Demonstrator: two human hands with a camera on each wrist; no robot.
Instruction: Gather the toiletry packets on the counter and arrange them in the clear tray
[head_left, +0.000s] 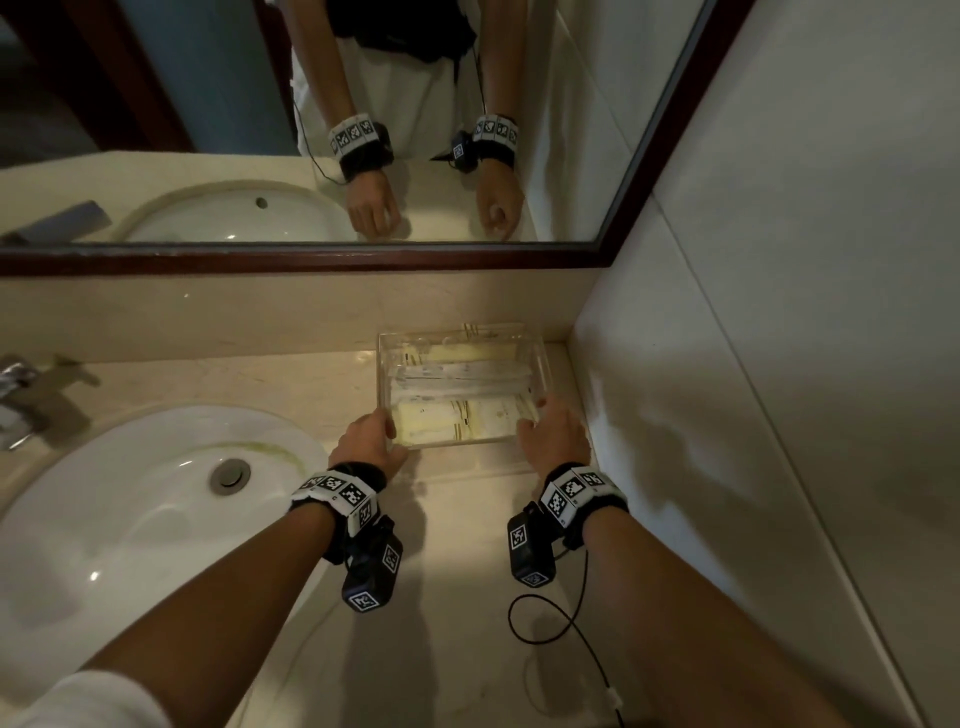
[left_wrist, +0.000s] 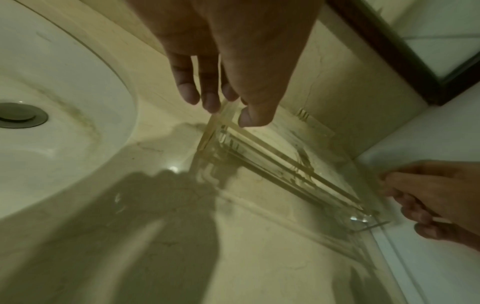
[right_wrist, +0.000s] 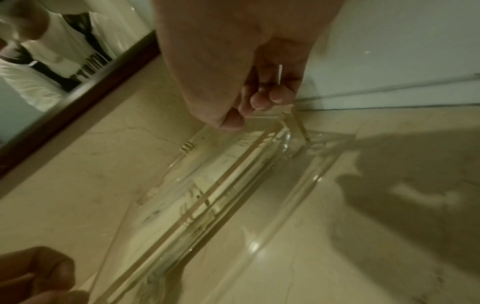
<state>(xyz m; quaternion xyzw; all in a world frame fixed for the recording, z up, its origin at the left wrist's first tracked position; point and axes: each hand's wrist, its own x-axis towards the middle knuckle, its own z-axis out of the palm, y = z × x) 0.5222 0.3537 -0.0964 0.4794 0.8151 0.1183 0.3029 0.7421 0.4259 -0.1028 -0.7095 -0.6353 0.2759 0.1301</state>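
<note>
— What sat at the far left?

— A chrome faucet (head_left: 18, 400), then the white sink (head_left: 130, 499) with its round drain (head_left: 229, 475), sunk into the beige counter (head_left: 467, 597).

— And the left hand?

— The left hand (head_left: 370, 439) was at the clear tray's (head_left: 462, 441) near-left corner. In the left wrist view its fingers (left_wrist: 210, 98) lay outside the left wall and the thumb came over the rim, so it pinched that wall.

— Where was the tray?

— On the counter, back in the corner, close to the backsplash and the right wall (head_left: 753, 389). The toiletry packets (head_left: 457, 421) lay flat inside it: pale yellow ones near the front and back, long white ones across the middle.

— The right hand?

— The right hand (head_left: 556, 431) was at the near-right corner. From the right wrist camera its curled fingers (right_wrist: 262, 100) and thumb gripped the tray's right wall.

— Anything above?

— A dark-framed mirror (head_left: 363, 257) reflected both wrists.
</note>
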